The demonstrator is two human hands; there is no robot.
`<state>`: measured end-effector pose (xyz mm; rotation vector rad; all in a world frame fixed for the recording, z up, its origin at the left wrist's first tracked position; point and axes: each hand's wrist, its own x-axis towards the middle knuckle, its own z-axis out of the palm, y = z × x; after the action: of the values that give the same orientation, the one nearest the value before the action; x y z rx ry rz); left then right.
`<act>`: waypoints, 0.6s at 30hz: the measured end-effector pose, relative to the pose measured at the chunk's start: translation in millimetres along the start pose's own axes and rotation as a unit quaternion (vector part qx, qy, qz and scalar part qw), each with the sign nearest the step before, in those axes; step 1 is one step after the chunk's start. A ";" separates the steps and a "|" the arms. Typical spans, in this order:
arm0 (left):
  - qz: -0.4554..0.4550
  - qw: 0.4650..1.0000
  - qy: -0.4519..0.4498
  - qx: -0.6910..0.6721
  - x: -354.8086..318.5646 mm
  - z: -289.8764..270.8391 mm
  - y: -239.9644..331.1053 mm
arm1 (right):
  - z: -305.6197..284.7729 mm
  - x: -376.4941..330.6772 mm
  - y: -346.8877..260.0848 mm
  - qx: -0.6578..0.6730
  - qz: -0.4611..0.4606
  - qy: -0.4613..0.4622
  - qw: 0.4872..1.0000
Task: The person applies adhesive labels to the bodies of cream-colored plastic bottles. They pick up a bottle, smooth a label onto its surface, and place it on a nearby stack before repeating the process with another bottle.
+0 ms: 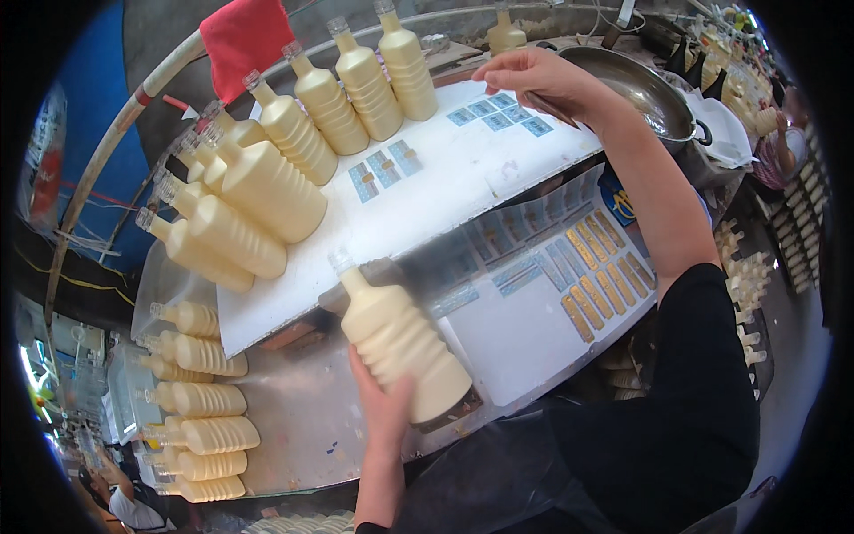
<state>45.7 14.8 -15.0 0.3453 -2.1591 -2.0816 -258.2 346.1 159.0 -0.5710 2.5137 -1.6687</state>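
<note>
My left hand [387, 400] is wrapped round the lower part of a cream, ribbed bottle [405, 347] with a clear threaded neck. The bottle leans with its neck up and to the left, at the near edge of a raised white board [427, 200]. Above the board's far right part is my right hand [538, 82], its fingers closed on a thin, dark tool like tweezers [551, 109]. Below that hand lie several small blue labels [498, 114] in rows. Farther left on the board are 3 more blue labels [387, 169].
Cream bottles [276, 182] stand along the board's left and far side. More bottles [209, 400] lie at the lower left. Gold labels [605, 276] cover a sheet under the board. A metal pan [636, 84] sits far right; a red cloth [245, 49] hangs over a curved rail.
</note>
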 end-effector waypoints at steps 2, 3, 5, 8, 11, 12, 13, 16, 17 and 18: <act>0.003 1.000 0.007 0.026 0.0 -3.4 -6.3 | -10.3 8.5 8.1 0.005 0.018 0.032 0.999; -0.001 1.000 0.001 0.014 2.5 -1.1 -5.9 | -21.3 6.7 14.6 -0.046 0.015 0.057 0.997; -0.016 1.000 0.005 -0.001 0.6 3.2 -1.9 | -49.2 2.1 46.3 -0.136 0.010 0.089 0.987; -0.011 1.000 0.026 0.008 -2.7 2.8 -7.9 | -101.4 -19.5 75.0 -0.125 0.107 0.184 0.969; 0.033 0.998 0.025 0.046 0.8 -1.6 -22.7 | -182.4 -38.2 118.3 -0.305 0.014 0.349 0.886; 0.025 0.999 0.028 0.032 0.5 -0.4 -21.5 | -205.1 -42.4 130.3 -0.385 0.060 0.314 0.866; 0.018 0.999 0.029 0.015 1.0 1.9 -16.3 | -227.3 -46.8 132.6 -0.463 0.105 0.277 0.835; 0.016 0.999 0.042 -0.004 -4.6 3.5 -13.5 | -224.7 -46.4 148.3 -0.392 0.211 0.243 0.862; 0.022 0.999 0.045 -0.011 -5.8 3.2 -14.1 | -226.6 -49.5 155.5 -0.276 0.250 0.207 0.905; 0.028 0.999 0.038 -0.008 -4.1 2.8 -13.7 | -232.4 -49.6 173.6 -0.325 0.263 0.194 0.887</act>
<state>50.0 18.1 -28.5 0.3516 -2.0843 -2.0206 -318.6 625.7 90.1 0.4654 3.1001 -0.7843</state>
